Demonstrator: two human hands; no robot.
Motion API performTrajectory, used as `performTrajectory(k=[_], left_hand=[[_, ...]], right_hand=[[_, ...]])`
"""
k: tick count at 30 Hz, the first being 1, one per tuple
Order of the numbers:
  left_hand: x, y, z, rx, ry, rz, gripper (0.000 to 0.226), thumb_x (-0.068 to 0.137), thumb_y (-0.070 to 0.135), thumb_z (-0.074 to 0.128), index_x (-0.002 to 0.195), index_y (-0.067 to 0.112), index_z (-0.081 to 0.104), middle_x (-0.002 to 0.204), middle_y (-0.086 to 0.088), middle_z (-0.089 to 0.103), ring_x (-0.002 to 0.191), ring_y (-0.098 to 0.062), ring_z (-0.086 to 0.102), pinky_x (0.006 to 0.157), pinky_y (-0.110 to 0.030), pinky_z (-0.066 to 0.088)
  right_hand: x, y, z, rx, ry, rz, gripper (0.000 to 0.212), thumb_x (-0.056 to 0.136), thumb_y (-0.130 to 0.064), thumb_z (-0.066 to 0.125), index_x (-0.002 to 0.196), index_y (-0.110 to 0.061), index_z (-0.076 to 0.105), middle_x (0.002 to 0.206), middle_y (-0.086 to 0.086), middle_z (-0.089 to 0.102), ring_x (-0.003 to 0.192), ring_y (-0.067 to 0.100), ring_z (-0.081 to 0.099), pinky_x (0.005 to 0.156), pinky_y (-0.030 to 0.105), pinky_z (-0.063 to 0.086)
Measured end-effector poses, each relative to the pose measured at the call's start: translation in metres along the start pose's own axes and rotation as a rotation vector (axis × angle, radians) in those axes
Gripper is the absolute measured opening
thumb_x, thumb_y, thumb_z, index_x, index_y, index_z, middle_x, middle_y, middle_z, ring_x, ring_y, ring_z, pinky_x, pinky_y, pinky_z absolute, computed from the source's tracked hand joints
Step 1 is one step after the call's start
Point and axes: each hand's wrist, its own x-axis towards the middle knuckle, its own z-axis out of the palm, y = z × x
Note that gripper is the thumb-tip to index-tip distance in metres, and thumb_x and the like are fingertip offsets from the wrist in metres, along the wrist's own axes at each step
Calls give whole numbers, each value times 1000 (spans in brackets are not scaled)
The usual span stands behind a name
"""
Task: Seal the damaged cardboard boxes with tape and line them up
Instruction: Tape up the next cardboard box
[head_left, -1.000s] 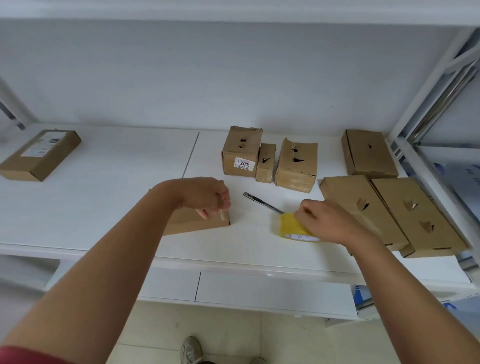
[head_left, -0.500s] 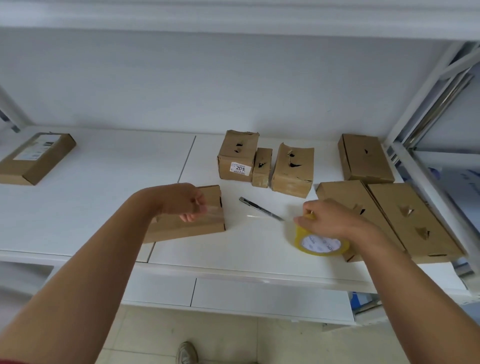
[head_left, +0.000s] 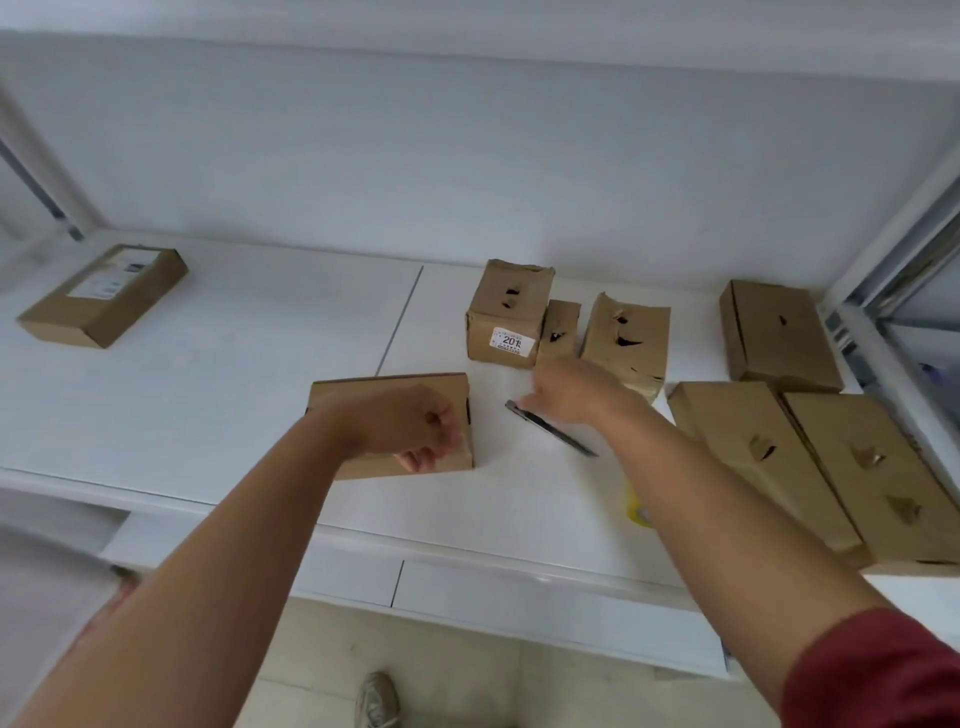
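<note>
Cardboard boxes sit along a white shelf (head_left: 234, 395), seen from above by the person working. At far left, well apart from everything else, one flat labelled box (head_left: 104, 293) lies on its own. Moving right, the left hand (head_left: 410, 431) rests on the right end of a flat box (head_left: 389, 423) near the shelf's front edge, fingers curled over its near side, apparently holding tape down there, though no tape can be made out. Just right of that box lies a utility knife (head_left: 550, 428), its long axis slanting from upper left to lower right. The right hand (head_left: 571, 389) reaches over the knife's upper end, fingers loosely extended and blurred; whether they touch it cannot be told. This hand is plainly the nearer one for picking it up. Behind it stand three small torn boxes (head_left: 561, 322). A yellow tape roll (head_left: 638, 512) peeks from under the right forearm. Farthest right lie three flat punctured boxes (head_left: 831, 441).
</note>
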Motion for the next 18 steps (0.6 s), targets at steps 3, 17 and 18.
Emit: performTrajectory(k=[3, 17, 18], left_hand=[[-3, -5, 0, -32, 5, 16, 12, 93, 8, 57, 90, 11, 68, 70, 9, 68, 66, -8, 67, 60, -19, 51], [-2, -13, -3, -85, 9, 33, 7, 95, 14, 63, 90, 9, 66, 74, 0, 67, 64, -7, 65, 60, -19, 52], [-1, -13, -2, -81, 11, 33, 6, 95, 12, 63, 90, 9, 66, 74, 0, 67, 64, -6, 65, 60, -19, 52]], right_hand=[[18, 3, 29, -69, -73, 9, 41, 94, -41, 55, 64, -19, 37, 69, -1, 44, 65, 20, 48, 53, 28, 32], [-9, 25, 5, 1590, 137, 69, 22, 90, -3, 61, 71, -10, 68, 70, 9, 67, 56, 13, 60, 55, 24, 50], [-14, 28, 2, 1700, 98, 20, 26, 91, -2, 59, 69, -13, 70, 68, 8, 68, 56, 13, 61, 54, 22, 52]])
